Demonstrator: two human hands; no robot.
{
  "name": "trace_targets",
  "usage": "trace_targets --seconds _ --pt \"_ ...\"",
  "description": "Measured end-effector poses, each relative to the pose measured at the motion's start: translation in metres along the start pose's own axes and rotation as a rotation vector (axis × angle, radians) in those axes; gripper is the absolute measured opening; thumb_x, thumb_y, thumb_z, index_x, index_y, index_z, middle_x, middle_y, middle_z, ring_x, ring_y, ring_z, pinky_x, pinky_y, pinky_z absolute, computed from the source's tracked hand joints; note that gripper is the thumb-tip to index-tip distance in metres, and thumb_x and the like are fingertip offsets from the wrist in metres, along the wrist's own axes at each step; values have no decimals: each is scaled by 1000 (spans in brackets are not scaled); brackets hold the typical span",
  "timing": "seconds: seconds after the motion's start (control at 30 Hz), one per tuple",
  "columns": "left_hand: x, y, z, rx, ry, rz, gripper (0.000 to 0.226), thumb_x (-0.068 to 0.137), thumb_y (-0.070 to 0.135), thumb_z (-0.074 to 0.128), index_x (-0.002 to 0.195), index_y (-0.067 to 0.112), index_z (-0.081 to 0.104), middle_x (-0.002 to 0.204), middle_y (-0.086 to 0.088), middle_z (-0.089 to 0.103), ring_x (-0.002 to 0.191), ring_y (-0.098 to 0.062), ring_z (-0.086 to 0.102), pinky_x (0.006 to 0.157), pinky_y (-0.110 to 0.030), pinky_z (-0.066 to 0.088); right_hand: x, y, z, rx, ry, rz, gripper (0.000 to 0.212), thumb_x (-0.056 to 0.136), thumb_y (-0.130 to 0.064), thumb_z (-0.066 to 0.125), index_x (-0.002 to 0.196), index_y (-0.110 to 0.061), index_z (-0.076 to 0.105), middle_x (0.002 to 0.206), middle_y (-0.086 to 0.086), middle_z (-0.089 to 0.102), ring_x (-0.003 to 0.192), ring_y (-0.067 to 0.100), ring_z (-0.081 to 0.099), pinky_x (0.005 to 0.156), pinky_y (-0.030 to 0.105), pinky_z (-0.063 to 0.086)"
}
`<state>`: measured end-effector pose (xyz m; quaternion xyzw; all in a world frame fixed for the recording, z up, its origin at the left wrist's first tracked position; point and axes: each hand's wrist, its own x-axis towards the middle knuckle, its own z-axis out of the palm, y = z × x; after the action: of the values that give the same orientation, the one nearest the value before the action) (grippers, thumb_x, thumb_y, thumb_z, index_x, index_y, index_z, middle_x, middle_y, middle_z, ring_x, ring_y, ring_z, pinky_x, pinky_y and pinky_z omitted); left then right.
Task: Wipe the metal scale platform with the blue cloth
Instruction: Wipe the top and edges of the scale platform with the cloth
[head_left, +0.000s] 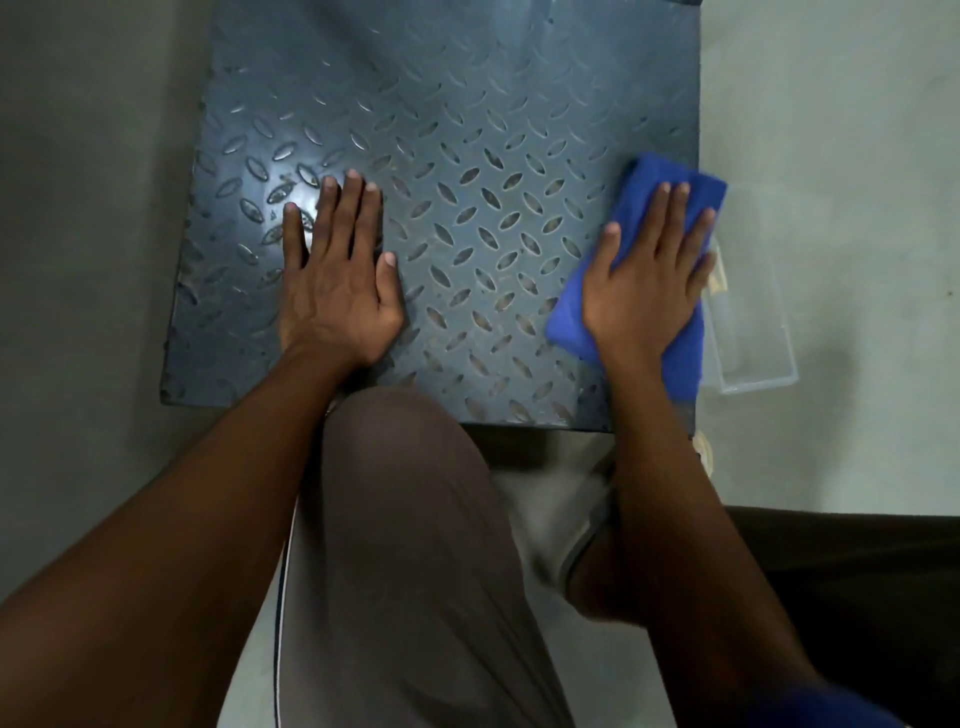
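The metal scale platform (467, 156) is a dark grey plate with a raised diamond tread, lying flat on the floor and filling the upper middle of the view. My left hand (337, 280) rests flat on its left part, palm down, fingers spread, holding nothing. The blue cloth (670, 176) lies folded along the platform's right edge. My right hand (649, 280) presses flat on top of the cloth, fingers pointing away from me and covering its middle.
A clear plastic box (753, 343) sits on the pale floor just right of the platform, beside the cloth. My knee in grey-brown trousers (405, 519) overlaps the platform's near edge. A dark mat (857, 571) lies at the lower right.
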<state>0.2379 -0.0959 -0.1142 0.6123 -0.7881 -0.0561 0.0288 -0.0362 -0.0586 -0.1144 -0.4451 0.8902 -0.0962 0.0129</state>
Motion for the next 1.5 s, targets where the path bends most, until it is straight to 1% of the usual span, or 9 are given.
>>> trace_targets --seconds 0.23,0.37,0.57,0.77,0.97,1.1,1.2,1.37,1.5 --pt "23 2 0 -3 -7 -6 70 109 40 18 172 13 5 181 -6 0 168 -23 -3 134 -57 -3 32 -130 13 -27 -114 -413 68 110 -50 12 171 -22 8 180 -1 5 166 30 1 133 56 10" --pt "28 3 -1 -9 -1 -15 71 108 40 19 172 11 10 181 -7 4 168 -22 -1 135 -56 -1 -16 -116 10 70 -114 -665 63 112 -49 29 170 -24 24 177 -6 20 166 25 12 132 51 16" --pt "35 5 1 -9 -11 -45 73 107 44 13 172 12 5 181 -5 -2 168 -21 -4 135 -54 -3 -10 7 1 72 -50 -390 67 110 -55 34 169 -24 24 177 -3 23 165 28 16 131 53 22" --pt "52 9 2 2 0 -81 73 107 46 10 172 12 5 181 -7 -2 168 -22 -7 134 -56 -4 86 -7 5 48 -45 -123 77 105 -65 24 170 -24 19 178 -4 17 165 30 12 131 54 19" --pt "61 8 3 -11 3 -82 71 109 44 15 172 13 4 181 -7 -2 168 -22 -5 134 -56 -5 101 -136 18 -10 -168 -444 74 108 -61 18 171 -25 8 180 -5 5 166 30 1 134 56 7" --pt "61 7 1 -8 12 -81 71 108 40 16 172 13 9 181 -6 4 168 -22 -1 134 -57 -3 39 -173 21 23 -140 -674 66 110 -54 21 170 -26 19 178 -8 16 166 25 9 133 52 13" --pt "61 8 2 -30 21 -77 69 109 41 18 172 14 10 181 -5 4 168 -21 -1 134 -56 -3 26 -131 22 71 -98 -631 65 111 -55 27 169 -28 24 177 -10 21 165 22 13 132 50 17" --pt "61 6 4 -14 21 -83 70 110 44 12 173 16 3 181 -4 -3 168 -21 -7 134 -55 -6 39 -26 13 69 -24 -381 70 109 -61 31 169 -27 23 177 -8 21 165 27 16 132 53 21" --pt "62 7 4 -21 20 -83 71 108 46 10 173 16 2 181 -4 -5 167 -21 -8 134 -54 -7 74 -17 11 52 -17 -244 72 109 -64 27 170 -27 19 178 -6 17 166 28 12 133 53 17"
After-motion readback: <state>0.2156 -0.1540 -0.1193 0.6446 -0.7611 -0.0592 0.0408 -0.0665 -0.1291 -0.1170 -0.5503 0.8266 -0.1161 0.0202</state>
